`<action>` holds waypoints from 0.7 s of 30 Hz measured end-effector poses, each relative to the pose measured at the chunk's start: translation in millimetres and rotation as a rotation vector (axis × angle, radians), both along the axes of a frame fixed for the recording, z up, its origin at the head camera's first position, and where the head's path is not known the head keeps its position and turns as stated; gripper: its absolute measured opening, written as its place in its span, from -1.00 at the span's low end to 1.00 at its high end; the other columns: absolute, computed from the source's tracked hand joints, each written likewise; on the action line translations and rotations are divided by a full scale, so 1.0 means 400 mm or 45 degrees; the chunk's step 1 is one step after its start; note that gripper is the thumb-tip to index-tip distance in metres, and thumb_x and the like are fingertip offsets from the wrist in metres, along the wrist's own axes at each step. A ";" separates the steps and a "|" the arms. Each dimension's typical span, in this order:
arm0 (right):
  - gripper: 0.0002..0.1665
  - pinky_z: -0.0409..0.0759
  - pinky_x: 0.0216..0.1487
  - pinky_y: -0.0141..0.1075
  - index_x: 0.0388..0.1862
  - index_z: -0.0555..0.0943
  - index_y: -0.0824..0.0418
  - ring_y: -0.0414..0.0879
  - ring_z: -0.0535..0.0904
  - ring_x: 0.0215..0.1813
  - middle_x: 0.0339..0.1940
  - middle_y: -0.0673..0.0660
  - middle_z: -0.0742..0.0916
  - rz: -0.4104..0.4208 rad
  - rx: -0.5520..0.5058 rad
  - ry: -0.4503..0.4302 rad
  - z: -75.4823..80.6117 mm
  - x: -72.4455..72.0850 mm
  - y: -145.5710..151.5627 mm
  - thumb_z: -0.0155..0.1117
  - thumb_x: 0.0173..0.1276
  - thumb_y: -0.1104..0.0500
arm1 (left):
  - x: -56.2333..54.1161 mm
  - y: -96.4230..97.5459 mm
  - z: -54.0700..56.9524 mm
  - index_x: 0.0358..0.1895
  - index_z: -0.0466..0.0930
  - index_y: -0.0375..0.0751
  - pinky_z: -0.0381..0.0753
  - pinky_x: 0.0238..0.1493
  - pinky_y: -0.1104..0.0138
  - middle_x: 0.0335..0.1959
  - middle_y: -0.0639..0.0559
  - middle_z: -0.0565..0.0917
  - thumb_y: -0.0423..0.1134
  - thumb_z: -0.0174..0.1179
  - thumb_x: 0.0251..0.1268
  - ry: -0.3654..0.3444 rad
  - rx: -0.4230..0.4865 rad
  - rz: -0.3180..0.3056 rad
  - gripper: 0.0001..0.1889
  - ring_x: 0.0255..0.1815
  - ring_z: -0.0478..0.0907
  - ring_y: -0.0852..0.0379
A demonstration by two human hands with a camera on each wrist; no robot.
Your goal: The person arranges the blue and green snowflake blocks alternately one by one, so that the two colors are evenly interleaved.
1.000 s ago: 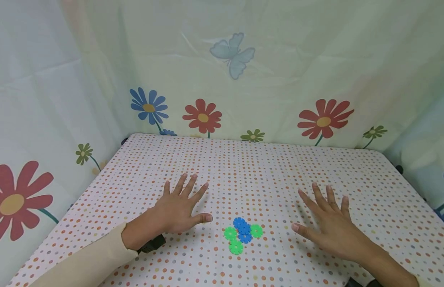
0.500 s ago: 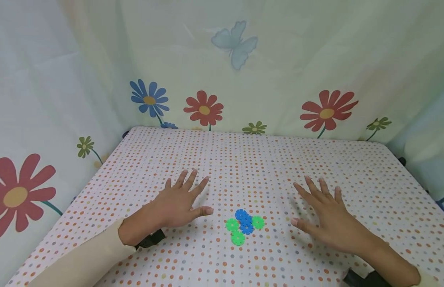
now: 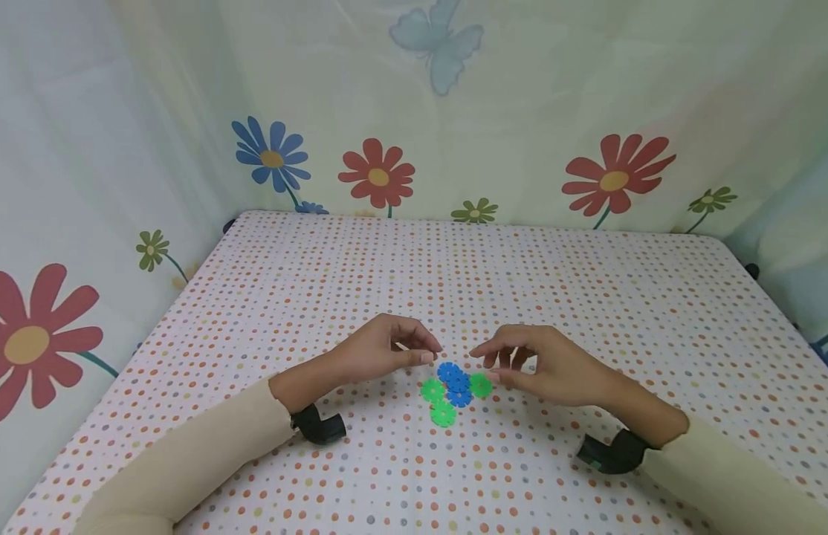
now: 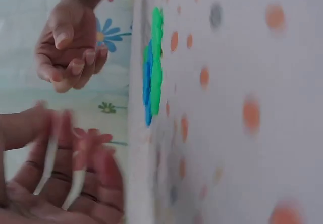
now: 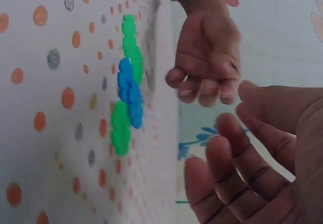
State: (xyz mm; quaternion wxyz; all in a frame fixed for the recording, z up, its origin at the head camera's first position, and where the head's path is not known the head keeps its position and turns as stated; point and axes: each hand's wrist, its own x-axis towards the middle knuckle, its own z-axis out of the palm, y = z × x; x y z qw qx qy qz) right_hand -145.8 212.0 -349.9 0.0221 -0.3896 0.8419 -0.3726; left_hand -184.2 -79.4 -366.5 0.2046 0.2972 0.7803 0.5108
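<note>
Right hand: loosely curved, thumb parted from fingers, holding nothing. Left hand: likewise slack and unladen. Between them, lower centre of the head view, blue discs overlap among green discs on the cloth. I judge a light rim pinch, one at a time, soundest.

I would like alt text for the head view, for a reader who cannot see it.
A person's left hand and right hand, both empty, hover beside a cluster of three blue notched discs and three green notched discs on a dotted tablecloth. Behind hangs a curtain printed with flowers and a butterfly.
</note>
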 end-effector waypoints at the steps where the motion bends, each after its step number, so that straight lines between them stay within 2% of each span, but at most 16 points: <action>1: -0.68 0.62 -0.29 -0.36 0.08 0.67 0.07 -0.30 0.59 -0.26 -0.22 -0.10 0.72 0.008 -0.028 -0.027 -0.006 -0.009 -0.008 0.34 0.35 0.23 | -0.006 0.002 -0.005 0.00 0.65 -0.26 0.64 -0.10 0.24 -0.11 0.00 0.73 -0.25 0.19 0.42 -0.057 0.064 0.012 -0.79 -0.11 0.64 0.18; 4: -0.72 0.61 -0.32 -0.34 0.04 0.69 0.14 -0.25 0.58 -0.26 -0.20 -0.01 0.72 -0.007 -0.101 -0.095 -0.027 -0.028 -0.029 0.33 0.36 0.26 | -0.016 0.007 -0.015 0.04 0.58 -0.37 0.61 -0.21 0.21 -0.17 -0.02 0.69 -0.26 0.13 0.47 -0.231 0.249 0.039 -0.74 -0.16 0.60 0.10; 7: -0.76 0.60 -0.36 -0.33 -0.01 0.68 0.23 -0.21 0.56 -0.28 -0.20 0.04 0.70 -0.045 -0.177 -0.156 -0.051 -0.037 -0.042 0.33 0.35 0.29 | -0.020 0.007 -0.025 0.05 0.57 -0.36 0.57 -0.25 0.25 -0.19 0.06 0.66 -0.24 0.11 0.48 -0.264 0.286 0.026 -0.74 -0.18 0.57 0.10; 9: -0.77 0.59 -0.40 -0.33 -0.03 0.68 0.27 -0.19 0.54 -0.31 -0.23 0.05 0.68 -0.063 -0.227 -0.180 -0.067 -0.042 -0.048 0.33 0.34 0.31 | -0.022 0.005 -0.032 0.04 0.58 -0.35 0.57 -0.25 0.27 -0.15 0.01 0.69 -0.27 0.14 0.46 -0.236 0.255 -0.003 -0.76 -0.15 0.60 0.11; 14: -0.78 0.55 -0.43 -0.34 -0.05 0.67 0.31 -0.18 0.52 -0.34 -0.19 0.17 0.66 -0.051 -0.309 -0.248 -0.100 -0.048 -0.058 0.33 0.32 0.35 | -0.034 -0.001 -0.051 0.01 0.63 -0.29 0.60 -0.14 0.31 -0.04 -0.13 0.69 -0.35 0.22 0.37 -0.063 0.080 -0.115 -0.79 -0.12 0.63 0.13; 17: -0.77 0.55 -0.43 -0.34 -0.05 0.66 0.33 -0.18 0.52 -0.34 -0.13 0.26 0.66 -0.030 -0.332 -0.283 -0.111 -0.048 -0.061 0.35 0.31 0.34 | -0.038 -0.002 -0.056 0.00 0.67 -0.19 0.58 -0.08 0.35 -0.07 -0.06 0.69 -0.35 0.26 0.33 -0.003 -0.032 -0.145 -0.79 -0.14 0.59 0.16; 21: -0.75 0.52 -0.49 -0.36 -0.04 0.68 0.28 -0.19 0.49 -0.38 -0.11 0.25 0.66 -0.033 -0.316 -0.274 -0.116 -0.050 -0.060 0.37 0.29 0.32 | -0.035 -0.004 -0.057 0.00 0.69 -0.02 0.54 -0.17 0.39 -0.15 0.07 0.63 -0.33 0.33 0.27 0.059 -0.158 -0.121 -0.74 -0.18 0.54 0.19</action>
